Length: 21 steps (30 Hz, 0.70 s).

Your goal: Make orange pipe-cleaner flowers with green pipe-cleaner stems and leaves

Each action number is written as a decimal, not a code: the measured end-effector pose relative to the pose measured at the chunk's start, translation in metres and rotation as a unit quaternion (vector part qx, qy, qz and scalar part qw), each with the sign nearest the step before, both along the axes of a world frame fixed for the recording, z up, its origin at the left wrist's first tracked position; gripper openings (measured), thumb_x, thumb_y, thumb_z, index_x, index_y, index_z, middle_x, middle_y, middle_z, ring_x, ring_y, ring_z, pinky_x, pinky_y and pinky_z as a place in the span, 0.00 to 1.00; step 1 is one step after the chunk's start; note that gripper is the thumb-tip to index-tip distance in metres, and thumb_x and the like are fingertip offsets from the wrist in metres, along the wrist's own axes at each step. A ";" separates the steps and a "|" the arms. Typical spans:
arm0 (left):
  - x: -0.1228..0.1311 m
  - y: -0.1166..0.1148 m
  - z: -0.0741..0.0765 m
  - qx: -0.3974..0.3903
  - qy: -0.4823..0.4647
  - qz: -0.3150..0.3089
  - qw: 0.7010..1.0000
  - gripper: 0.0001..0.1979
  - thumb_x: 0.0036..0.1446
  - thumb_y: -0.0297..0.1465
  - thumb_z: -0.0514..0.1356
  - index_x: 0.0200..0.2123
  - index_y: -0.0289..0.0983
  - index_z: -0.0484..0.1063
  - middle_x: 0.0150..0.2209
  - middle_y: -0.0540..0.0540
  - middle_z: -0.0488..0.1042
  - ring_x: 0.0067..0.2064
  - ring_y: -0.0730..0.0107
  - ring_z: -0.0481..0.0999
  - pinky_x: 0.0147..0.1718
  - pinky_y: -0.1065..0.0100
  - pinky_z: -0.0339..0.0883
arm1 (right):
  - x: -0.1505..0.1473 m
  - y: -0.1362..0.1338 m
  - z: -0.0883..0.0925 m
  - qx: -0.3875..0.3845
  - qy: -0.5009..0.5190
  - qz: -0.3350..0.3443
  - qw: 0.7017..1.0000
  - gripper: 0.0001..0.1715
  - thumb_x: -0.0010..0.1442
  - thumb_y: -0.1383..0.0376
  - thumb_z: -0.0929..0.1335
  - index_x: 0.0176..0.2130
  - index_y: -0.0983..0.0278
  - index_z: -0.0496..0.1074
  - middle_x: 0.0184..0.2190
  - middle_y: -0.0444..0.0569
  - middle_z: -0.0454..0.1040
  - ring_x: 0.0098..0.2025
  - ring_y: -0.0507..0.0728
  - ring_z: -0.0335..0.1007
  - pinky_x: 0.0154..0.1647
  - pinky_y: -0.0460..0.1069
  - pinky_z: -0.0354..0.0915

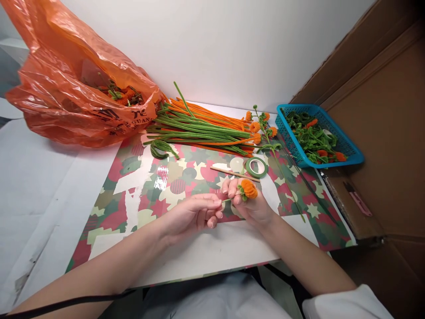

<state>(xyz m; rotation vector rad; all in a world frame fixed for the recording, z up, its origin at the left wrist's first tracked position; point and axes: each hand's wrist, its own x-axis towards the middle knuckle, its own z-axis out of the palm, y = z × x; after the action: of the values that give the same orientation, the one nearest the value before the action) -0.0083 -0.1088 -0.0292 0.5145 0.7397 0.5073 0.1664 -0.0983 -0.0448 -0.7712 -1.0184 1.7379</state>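
Observation:
An orange pipe-cleaner flower (249,189) with green curls at its base is held between both hands, above the near part of the patterned table. My right hand (254,210) is closed around the flower's head end. With thumb and fingertips, my left hand (199,209) pinches the thin green stem that points left from the flower. Just beyond my right hand lie a roll of green tape (256,167) and a thin wooden stick (232,173). Further right rests a long green stem with several small orange flowers (255,127).
Orange and green pipe cleaners (202,128) lie bundled at the back, a curled green piece (160,149) before them. An orange plastic bag (66,88) sits left. At right stand a blue basket (352,155) of green and orange pieces, a pink cutter (360,204) and cardboard (381,97).

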 end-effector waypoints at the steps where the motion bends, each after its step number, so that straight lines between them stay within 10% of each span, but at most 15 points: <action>1: -0.001 0.000 0.000 0.047 0.026 -0.002 0.999 0.14 0.49 0.37 0.67 0.23 0.35 0.68 0.24 0.50 0.71 0.21 0.79 0.66 0.25 0.72 0.61 | 0.000 0.001 0.000 -0.016 0.001 -0.006 1.000 0.16 0.41 0.52 0.80 0.22 0.57 0.75 0.24 0.43 0.67 0.34 0.55 0.63 0.36 0.51 0.62; 4: -0.003 -0.002 -0.004 0.327 0.177 0.034 0.928 0.10 0.54 0.37 0.64 0.35 0.36 0.73 0.32 0.46 0.77 0.29 0.70 0.74 0.30 0.68 0.68 | 0.001 0.004 -0.001 -0.089 0.026 -0.040 0.995 0.18 0.38 0.52 0.81 0.24 0.59 0.77 0.26 0.42 0.69 0.32 0.53 0.62 0.37 0.49 0.63; 9: -0.004 -0.002 -0.013 0.755 0.412 0.170 0.481 0.12 0.55 0.27 0.64 0.44 0.37 0.71 0.37 0.44 0.80 0.35 0.64 0.77 0.34 0.65 0.67 | 0.001 0.007 -0.004 -0.164 0.090 -0.071 0.980 0.18 0.36 0.56 0.82 0.24 0.60 0.77 0.27 0.41 0.70 0.32 0.50 0.63 0.37 0.47 0.64; 11: -0.004 0.000 -0.013 0.798 0.422 0.182 0.391 0.11 0.56 0.25 0.63 0.42 0.37 0.71 0.35 0.45 0.80 0.33 0.65 0.76 0.32 0.65 0.67 | 0.001 0.006 -0.005 -0.179 0.106 -0.067 0.976 0.18 0.36 0.57 0.82 0.24 0.60 0.76 0.26 0.40 0.71 0.33 0.50 0.64 0.36 0.47 0.63; 17: -0.006 0.005 -0.009 0.851 0.390 0.184 0.300 0.10 0.54 0.21 0.63 0.39 0.37 0.74 0.32 0.47 0.82 0.31 0.66 0.75 0.30 0.65 0.63 | -0.003 0.003 -0.008 -0.210 0.125 -0.049 0.968 0.18 0.36 0.58 0.82 0.25 0.59 0.77 0.25 0.39 0.73 0.30 0.49 0.64 0.35 0.46 0.63; 21: -0.004 0.003 -0.008 0.846 0.394 0.186 0.309 0.07 0.55 0.22 0.63 0.35 0.39 0.73 0.28 0.51 0.81 0.28 0.70 0.73 0.30 0.66 0.61 | -0.004 0.003 -0.009 -0.209 0.133 -0.045 0.968 0.18 0.36 0.58 0.82 0.25 0.59 0.76 0.24 0.39 0.72 0.30 0.50 0.64 0.35 0.48 0.62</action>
<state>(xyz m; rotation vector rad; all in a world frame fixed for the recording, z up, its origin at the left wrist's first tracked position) -0.0126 -0.1059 -0.0373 2.8729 0.9971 1.4986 0.1623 -0.0949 -0.0535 -0.7994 -0.4334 1.9401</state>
